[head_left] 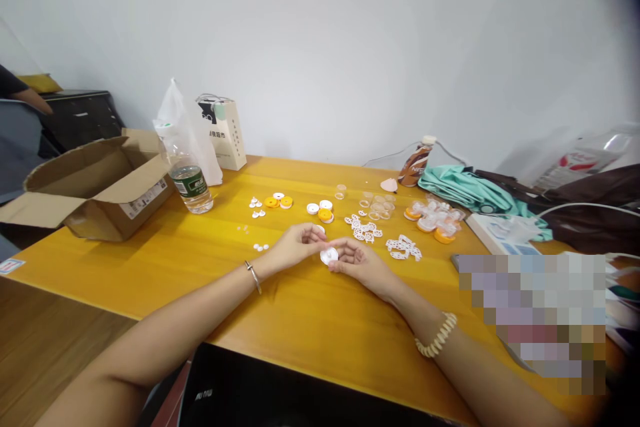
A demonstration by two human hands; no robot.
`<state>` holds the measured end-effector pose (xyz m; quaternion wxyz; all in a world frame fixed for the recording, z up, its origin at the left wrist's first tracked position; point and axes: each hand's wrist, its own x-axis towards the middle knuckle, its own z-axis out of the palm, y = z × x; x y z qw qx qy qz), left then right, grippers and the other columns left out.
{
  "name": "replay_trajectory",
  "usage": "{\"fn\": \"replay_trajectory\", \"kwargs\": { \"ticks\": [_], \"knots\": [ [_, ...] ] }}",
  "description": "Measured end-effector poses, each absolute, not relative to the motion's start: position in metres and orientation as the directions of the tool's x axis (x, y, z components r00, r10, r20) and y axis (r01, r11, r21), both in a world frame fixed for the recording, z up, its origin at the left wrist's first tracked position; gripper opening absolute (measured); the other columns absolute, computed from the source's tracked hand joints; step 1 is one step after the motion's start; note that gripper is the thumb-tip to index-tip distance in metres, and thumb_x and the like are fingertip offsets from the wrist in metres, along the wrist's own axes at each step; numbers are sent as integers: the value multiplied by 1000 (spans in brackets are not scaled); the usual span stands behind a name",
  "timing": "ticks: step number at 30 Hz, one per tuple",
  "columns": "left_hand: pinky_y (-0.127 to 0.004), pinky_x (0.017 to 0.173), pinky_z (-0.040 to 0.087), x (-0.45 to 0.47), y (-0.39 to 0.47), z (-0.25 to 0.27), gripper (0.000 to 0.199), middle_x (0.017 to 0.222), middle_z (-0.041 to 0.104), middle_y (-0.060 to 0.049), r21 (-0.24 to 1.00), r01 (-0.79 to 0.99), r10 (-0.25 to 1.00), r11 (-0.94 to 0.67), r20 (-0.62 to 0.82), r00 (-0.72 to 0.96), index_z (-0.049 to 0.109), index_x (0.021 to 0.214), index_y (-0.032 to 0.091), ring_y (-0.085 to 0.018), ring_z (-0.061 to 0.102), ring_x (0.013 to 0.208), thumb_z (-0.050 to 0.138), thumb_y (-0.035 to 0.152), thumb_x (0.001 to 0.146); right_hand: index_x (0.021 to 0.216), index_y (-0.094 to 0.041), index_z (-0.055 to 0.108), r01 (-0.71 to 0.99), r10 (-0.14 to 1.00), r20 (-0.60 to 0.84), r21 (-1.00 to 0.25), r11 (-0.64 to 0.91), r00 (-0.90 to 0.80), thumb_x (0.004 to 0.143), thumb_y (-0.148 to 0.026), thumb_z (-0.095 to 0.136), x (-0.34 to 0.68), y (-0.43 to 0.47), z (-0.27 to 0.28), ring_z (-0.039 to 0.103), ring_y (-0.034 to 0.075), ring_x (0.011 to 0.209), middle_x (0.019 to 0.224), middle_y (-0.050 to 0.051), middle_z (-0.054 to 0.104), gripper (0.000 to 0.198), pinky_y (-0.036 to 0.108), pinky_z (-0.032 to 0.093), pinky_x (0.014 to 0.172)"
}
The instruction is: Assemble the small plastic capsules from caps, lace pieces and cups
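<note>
Between the thumb and fingers of my right hand point(361, 265) is a round white plastic disc point(329, 255), its face tilted up toward me. My left hand point(296, 247) meets it at the fingertips, curled closed; whatever it pinches is hidden. Another white round piece shows just behind the left fingers, and I cannot tell whether it is held. Beyond the hands lie white and orange round caps point(325, 215). To their right are white perforated pieces point(367, 232) and several clear cups point(383, 207). Small white parts point(261, 247) are scattered left of my left hand.
An open cardboard box point(107, 210) and a water bottle point(190, 183) stand left, near a paper bag point(230, 133). At right are bagged orange-and-white pieces point(434, 219), a brown drink bottle point(417, 163) and teal cloth point(457, 188). Another person's arm point(30, 97) shows far left.
</note>
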<state>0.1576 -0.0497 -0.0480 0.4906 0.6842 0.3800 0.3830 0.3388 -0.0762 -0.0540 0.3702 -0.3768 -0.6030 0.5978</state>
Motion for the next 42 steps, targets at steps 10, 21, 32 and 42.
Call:
{"fn": "replay_trajectory", "kwargs": {
  "ticks": [10,21,32,42],
  "knots": [
    [-30,76,42,156,-3,-37,18,91,59,-7,538,677,857,-503,412,310,54,87,15,-18,54,86,55,28,74,89,-20,54,-46,909,-15,-998,-38,-417,56,-20,74,338,-76,-54,57,9,69,76,-3,62,39,25,44,70],
    [-31,74,42,181,11,-36,37,94,58,-9,687,603,912,-405,348,216,48,97,15,-19,55,85,64,27,66,89,-20,54,-39,916,11,-999,-6,-401,57,-22,73,340,-78,-50,57,10,68,76,-2,62,37,27,44,70],
    [-29,87,40,142,-49,-21,35,107,56,-6,994,-108,815,-1,64,576,55,108,21,-13,55,93,61,25,74,87,-22,49,-20,955,193,-981,193,-225,60,-26,71,339,-74,-50,55,12,68,74,-2,59,34,27,44,67],
    [-29,86,41,151,-49,-27,30,104,56,-6,973,13,785,-231,179,594,52,103,18,-13,54,93,60,23,74,86,-22,48,36,954,224,-971,235,-199,59,-29,71,339,-74,-51,53,12,65,71,-2,57,36,27,44,63]
  ]
}}
